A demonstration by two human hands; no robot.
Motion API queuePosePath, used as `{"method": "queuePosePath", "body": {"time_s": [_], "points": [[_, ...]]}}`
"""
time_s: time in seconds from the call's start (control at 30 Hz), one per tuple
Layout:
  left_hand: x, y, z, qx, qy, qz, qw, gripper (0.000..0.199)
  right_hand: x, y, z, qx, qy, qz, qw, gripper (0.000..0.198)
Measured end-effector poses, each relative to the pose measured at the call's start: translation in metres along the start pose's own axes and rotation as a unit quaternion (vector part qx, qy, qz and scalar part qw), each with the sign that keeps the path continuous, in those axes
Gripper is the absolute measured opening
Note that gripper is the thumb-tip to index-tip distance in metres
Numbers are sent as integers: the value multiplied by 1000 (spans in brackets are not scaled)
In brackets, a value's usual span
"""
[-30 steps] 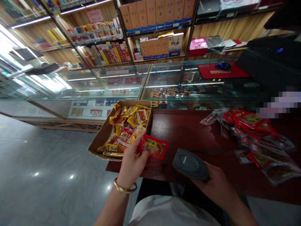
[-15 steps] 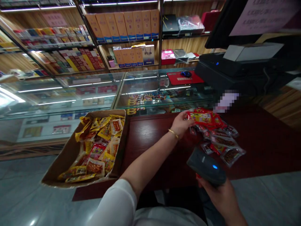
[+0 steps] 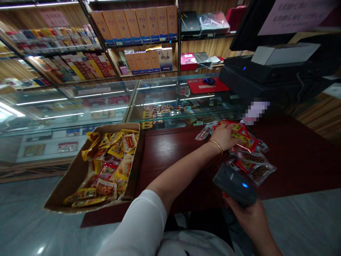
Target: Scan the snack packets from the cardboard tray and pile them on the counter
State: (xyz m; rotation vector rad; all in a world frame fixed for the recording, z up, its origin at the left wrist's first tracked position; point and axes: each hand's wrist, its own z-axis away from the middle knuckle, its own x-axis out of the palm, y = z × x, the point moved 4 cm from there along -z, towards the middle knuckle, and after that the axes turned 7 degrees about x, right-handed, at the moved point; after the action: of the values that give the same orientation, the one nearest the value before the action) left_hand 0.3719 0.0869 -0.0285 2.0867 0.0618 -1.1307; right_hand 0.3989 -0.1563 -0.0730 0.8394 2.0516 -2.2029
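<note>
My right hand [image 3: 252,218] is wrapped round a dark grey barcode scanner [image 3: 236,185] with a blue light on top, held above the near edge of the counter. My left hand [image 3: 225,137], a gold bangle at its wrist, reaches into a pile of small snack packets. Its fingers curl over a red and yellow snack packet [image 3: 246,141]; some fingertips are hidden. Below it lie clear packets of dark food [image 3: 261,173]. Left of my hand rests a clear and red packet [image 3: 204,132].
A cardboard box [image 3: 137,156] of yellow and red packets stands left on the dark red counter [image 3: 165,145]. Behind are a glass display case [image 3: 157,94], a red mouse pad [image 3: 195,87] with a mouse [image 3: 209,81], and black checkout equipment [image 3: 247,78] at the right.
My left hand has moved right, from the side of the red packets onto the pile. A clear and red packet now shows left of it. The scanner stays nearly in place.
</note>
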Motion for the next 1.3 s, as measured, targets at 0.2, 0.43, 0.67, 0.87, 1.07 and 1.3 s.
{"method": "queuePosePath", "body": {"time_s": [0.2, 0.43, 0.67, 0.87, 1.07, 1.3], "points": [[-1, 0, 20, 97, -28, -38, 994, 62, 14, -17, -5, -21, -34, -11, 999, 19], [6, 22, 25, 188, -59, -191, 962, 34, 14, -18, 2, -11, -31, -14, 999, 17], [32, 42, 26, 232, -100, -191, 949, 27, 4, -9, 4, 5, -3, -2, 1000, 21], [37, 46, 32, 260, -91, -201, 940, 29, 0, -7, 3, 18, 14, -41, 999, 21], [2, 39, 57, 175, -59, -170, 968, 42, -2, -9, 6, 21, -8, -58, 998, 19], [-146, 39, 229, -104, 145, -94, 980, 32, 36, -13, -6, 3, -56, -40, 998, 18]]}}
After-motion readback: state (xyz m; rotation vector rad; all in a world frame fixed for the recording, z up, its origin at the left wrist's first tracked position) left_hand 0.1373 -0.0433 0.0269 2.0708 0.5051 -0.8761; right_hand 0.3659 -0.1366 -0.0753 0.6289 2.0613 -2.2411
